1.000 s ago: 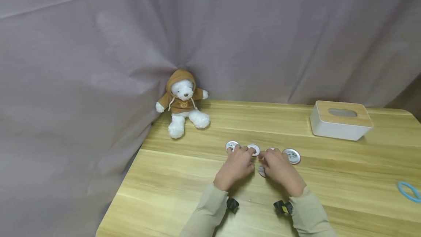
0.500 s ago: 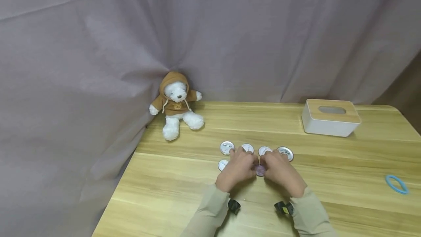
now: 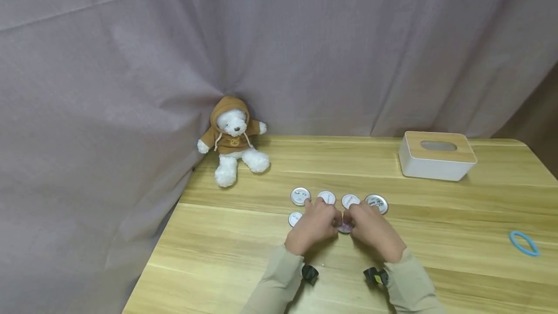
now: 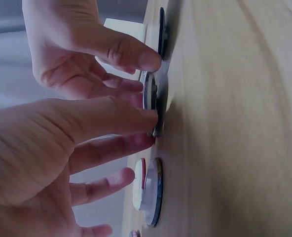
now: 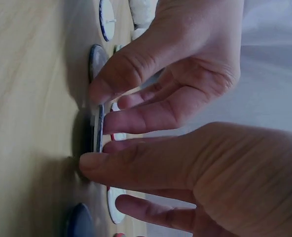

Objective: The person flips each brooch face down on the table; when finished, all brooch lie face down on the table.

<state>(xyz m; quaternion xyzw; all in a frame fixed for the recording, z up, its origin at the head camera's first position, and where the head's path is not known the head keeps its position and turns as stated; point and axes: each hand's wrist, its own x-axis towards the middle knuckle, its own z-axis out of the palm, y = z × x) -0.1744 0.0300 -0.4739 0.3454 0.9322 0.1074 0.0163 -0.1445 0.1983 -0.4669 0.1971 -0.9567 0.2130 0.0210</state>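
Note:
Between both hands is a round pin-back button badge [image 3: 345, 228] with a purple face, partly hidden by fingers. My left hand [image 3: 315, 224] pinches one edge between thumb and index finger. From the other side my right hand [image 3: 374, 229] pinches the same badge [image 5: 99, 136]. Both wrist views show it low over the wood, its thin rim [image 4: 149, 94] edge-on. Pin-side-up badges lie beyond the hands: a large badge [image 3: 300, 196], a smaller badge [image 3: 327, 197], another badge [image 3: 350, 201] and a large badge [image 3: 377, 203]. One small badge [image 3: 294, 219] sits left of my left hand.
A white plush bear [image 3: 235, 142] in a brown hoodie sits at the table's back left. Toward the back right stands a white tissue box [image 3: 437, 164] with a wooden lid. A blue ring [image 3: 524, 243] lies far right on the wooden table [image 3: 226, 256]. Grey curtain hangs behind.
Both hands have drawn together around the purple badge, and the fingers moved off the back-row badges. The small left badge has come into sight. The head view has shifted slightly.

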